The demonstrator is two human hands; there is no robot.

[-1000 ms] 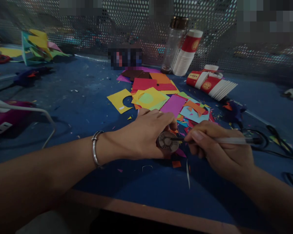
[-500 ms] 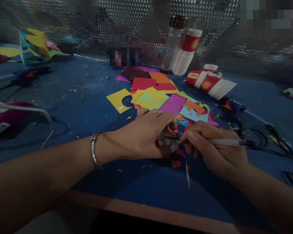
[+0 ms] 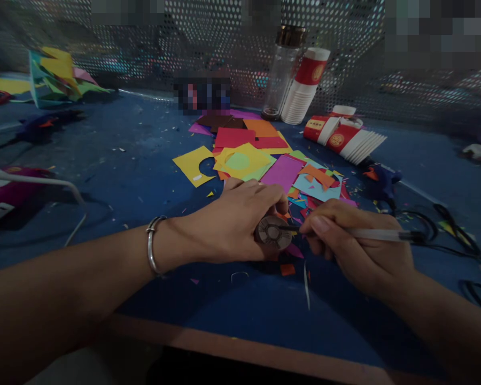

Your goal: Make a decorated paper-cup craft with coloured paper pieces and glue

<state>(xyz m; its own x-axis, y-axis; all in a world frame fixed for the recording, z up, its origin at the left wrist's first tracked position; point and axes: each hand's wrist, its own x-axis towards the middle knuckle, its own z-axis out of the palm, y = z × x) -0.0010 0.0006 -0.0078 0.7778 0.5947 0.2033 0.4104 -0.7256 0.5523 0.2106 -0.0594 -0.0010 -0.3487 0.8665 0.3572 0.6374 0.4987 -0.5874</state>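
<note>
My left hand (image 3: 240, 222) grips a small round brownish disc (image 3: 273, 233) near the middle of the view, its face turned up toward me and marked with a ring and dark lines. Between the thumb and fingers of my right hand (image 3: 355, 246) is a pen (image 3: 380, 234) with a clear barrel, lying nearly level. The dark tip of the pen meets the disc's face near the inner ring. A silver bangle (image 3: 152, 246) circles my left wrist. Coloured paper scraps lie just beyond and under both hands.
Coloured paper sheets (image 3: 240, 160) spread over the blue table (image 3: 144, 299). Behind them stand a clear bottle (image 3: 282, 80) and stacked paper cups (image 3: 304, 91); more cups (image 3: 340, 136) lie at the right. Glue guns (image 3: 385, 182) (image 3: 44, 125) and cables flank both sides, with a purple power strip (image 3: 14, 195) at left.
My right hand has shifted slightly to the right with the pen, whose tip has moved a little on the disc. My left hand still grips the disc.
</note>
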